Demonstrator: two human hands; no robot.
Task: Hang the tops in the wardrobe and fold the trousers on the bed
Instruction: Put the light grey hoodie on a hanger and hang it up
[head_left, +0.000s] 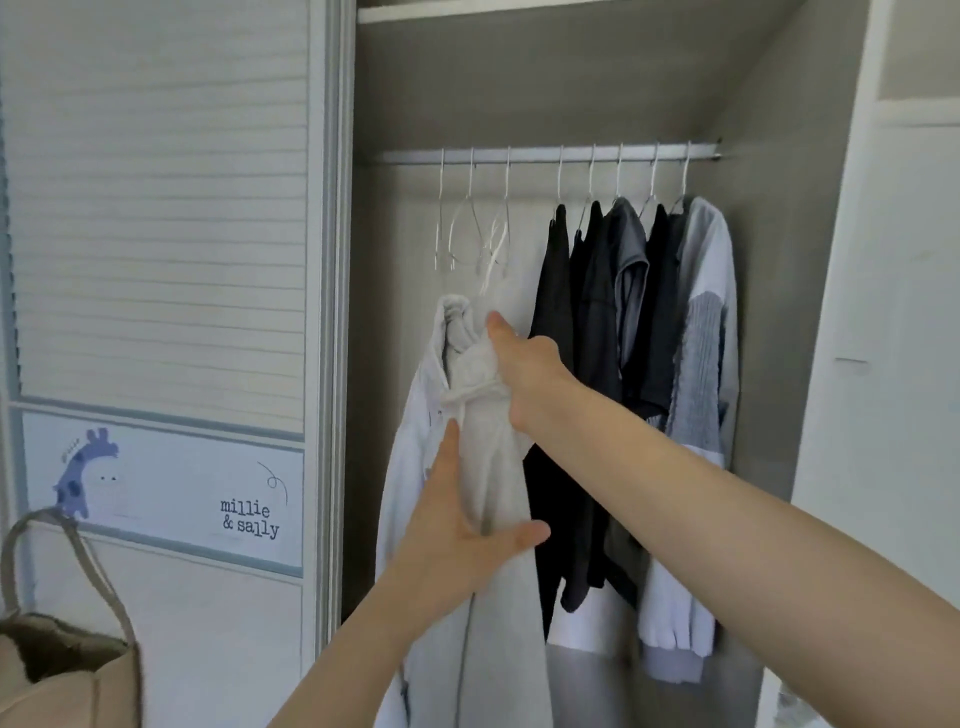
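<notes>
I hold a white hooded top (415, 467) up inside the open wardrobe, below the rail (545, 155). My right hand (524, 369) grips the bunched fabric near its neck. My left hand (462, 525) holds the cloth lower down, thumb and fingers wrapped round it. Just above the top hang three bare wire hangers (470, 234) on the left part of the rail; one slants down towards the top's hood. Whether a hanger is inside the top I cannot tell.
Several dark tops (597, 364) and a grey-and-white one (698, 364) hang on the rail's right half. A slatted sliding door (156, 208) closes the wardrobe's left side. A beige bag (62, 665) with a looped handle stands at lower left.
</notes>
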